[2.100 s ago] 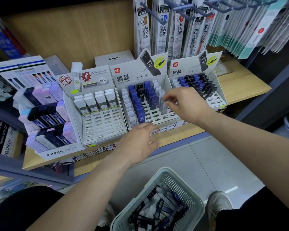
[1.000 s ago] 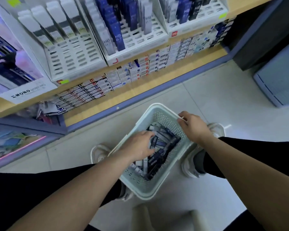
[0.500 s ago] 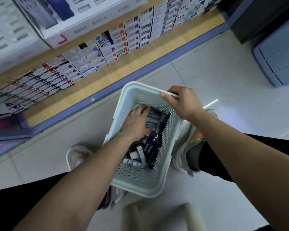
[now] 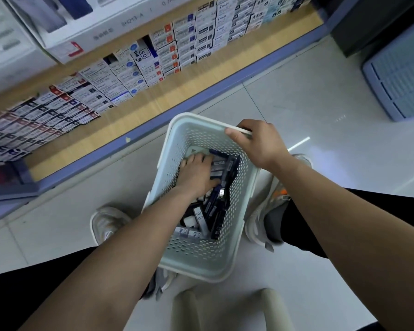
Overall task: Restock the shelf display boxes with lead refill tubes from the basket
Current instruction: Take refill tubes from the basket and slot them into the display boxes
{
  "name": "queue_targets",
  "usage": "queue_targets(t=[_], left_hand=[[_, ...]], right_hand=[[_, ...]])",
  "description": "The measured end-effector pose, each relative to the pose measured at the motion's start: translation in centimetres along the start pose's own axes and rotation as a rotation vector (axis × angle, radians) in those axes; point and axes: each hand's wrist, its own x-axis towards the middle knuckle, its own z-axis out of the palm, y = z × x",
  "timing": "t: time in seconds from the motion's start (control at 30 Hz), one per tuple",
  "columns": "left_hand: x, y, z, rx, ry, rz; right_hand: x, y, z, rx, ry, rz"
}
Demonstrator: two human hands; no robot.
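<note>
A pale green perforated basket (image 4: 177, 149) stands on the floor between my feet. Inside lie several lead refill tubes (image 4: 212, 211), dark blue, black and grey, some marked HB. My left hand (image 4: 197, 174) is down in the basket, palm on the pile, fingers spread over the tubes; whether it grips any is hidden. My right hand (image 4: 258, 142) clasps the basket's far right rim. Only the bottom edge of a white shelf display box (image 4: 101, 32) shows at the top left.
A wooden shelf (image 4: 153, 103) with a blue front edge carries rows of small refill cartons (image 4: 139, 65). A grey-blue plastic crate (image 4: 399, 75) sits on the floor at the right. My shoes flank the basket. Two pale stool legs (image 4: 227, 309) show below.
My view has dropped from the shelf boxes to the floor. Both hands left the shelf; the left went into the basket, the right took its rim. In the last half second little moved.
</note>
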Motion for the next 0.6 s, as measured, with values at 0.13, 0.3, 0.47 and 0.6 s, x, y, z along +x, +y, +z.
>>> queue_targets(t=[0.13,0.3,0.47,0.6], left_hand=[[0.6,0.2,-0.1,0.014,-0.057,0.014],[0.9,0.0,-0.6,-0.055,-0.169,0.030],[0.2,0.4,-0.3,0.008,-0.139,0.060],[-0.2,0.9,-0.3,-0.019,-0.147,0.033]], right_hand=[[0.1,0.2,0.1,0.001,0.005,-0.001],[0.1,0.1,0.1,0.008,0.009,-0.009],[0.0,0.1,0.1,0.021,0.011,0.000],[0.0,0.0,0.1,0.033,0.010,0.006]])
